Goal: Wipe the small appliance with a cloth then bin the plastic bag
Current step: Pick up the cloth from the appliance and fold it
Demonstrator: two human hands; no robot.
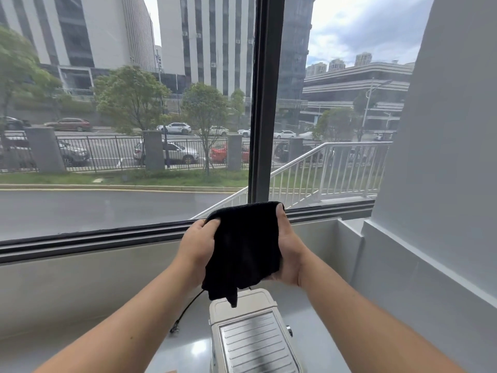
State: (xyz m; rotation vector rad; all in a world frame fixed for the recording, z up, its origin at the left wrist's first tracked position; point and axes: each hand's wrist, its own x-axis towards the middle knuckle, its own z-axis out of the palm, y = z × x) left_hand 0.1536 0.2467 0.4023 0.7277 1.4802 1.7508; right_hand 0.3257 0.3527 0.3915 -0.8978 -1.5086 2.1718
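Head view looks down along two bare forearms to a black cloth (pixel 246 246) held up between both hands in front of a large window; the left hand (pixel 197 246) grips the cloth's upper left part, its fingers curled into the bunched fabric; the right hand (pixel 289 251) cups the right edge, palm against the cloth and thumb tip hooked over the top right corner; the hands stand apart, with the cloth spanning the gap between them.

Below the hands and nearer the camera sits the small appliance (pixel 250 335), cream-coloured with a ribbed metal plate on its top; a small round knob (pixel 289 331) shows on its right side; the cloth's ragged lower corner hangs over the appliance's rear top edge, though whether it touches cannot be told; neither hand touches the appliance.

A black power cord (pixel 188 310) runs from behind the cloth down to the left and ends on the glossy grey ledge (pixel 312 305) that bears the appliance; a dark window mullion (pixel 265 103) rises behind the cloth; beyond the glass are a road, parked cars, trees and tall buildings.
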